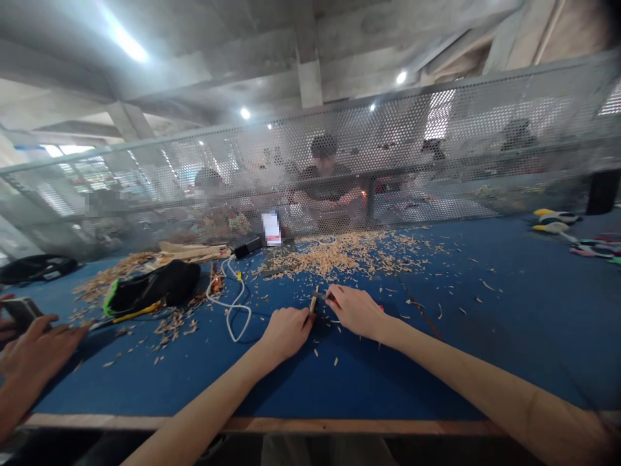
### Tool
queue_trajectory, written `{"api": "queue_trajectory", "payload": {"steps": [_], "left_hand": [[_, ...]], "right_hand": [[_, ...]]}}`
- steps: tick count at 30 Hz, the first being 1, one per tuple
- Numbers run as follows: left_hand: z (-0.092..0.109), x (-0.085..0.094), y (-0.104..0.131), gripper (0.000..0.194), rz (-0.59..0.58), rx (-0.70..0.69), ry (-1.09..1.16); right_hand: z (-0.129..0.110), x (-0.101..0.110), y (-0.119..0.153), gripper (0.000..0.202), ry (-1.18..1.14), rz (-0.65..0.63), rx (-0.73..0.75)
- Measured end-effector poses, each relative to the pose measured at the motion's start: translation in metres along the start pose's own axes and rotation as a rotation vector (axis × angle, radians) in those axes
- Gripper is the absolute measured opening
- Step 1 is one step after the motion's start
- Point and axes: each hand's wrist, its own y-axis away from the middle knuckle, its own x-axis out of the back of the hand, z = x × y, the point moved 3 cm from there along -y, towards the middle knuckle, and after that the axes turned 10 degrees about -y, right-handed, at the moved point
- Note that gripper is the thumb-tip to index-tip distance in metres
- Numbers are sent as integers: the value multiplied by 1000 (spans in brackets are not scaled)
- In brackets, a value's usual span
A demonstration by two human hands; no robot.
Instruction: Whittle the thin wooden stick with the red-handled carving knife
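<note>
My left hand is closed around a small strip of pale wood, whose upper end sticks out past the fingers. My right hand grips a knife with a red handle, mostly covered by the fingers. The short grey blade points left and meets the wood strip, or lies very close to it. Both hands are low over the blue tabletop. A few pale shavings lie just below them.
A heap of wood shavings spreads in front of a perforated metal screen. To the left lie a white cable, a black pouch and a yellow-handled tool. A co-worker's hands hold a dark object. Pliers lie far right.
</note>
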Motion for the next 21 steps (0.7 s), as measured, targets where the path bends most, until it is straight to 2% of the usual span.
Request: {"api": "queue_trajectory", "payload": {"steps": [14,21], "left_hand": [[4,6,2,42,-56,50,-40],[5,7,2,40,-57,54,-40]], "right_hand": [[-9,-12,-1,28,134,-44,219],[-12,-11,0,29,176,-83,264]]}}
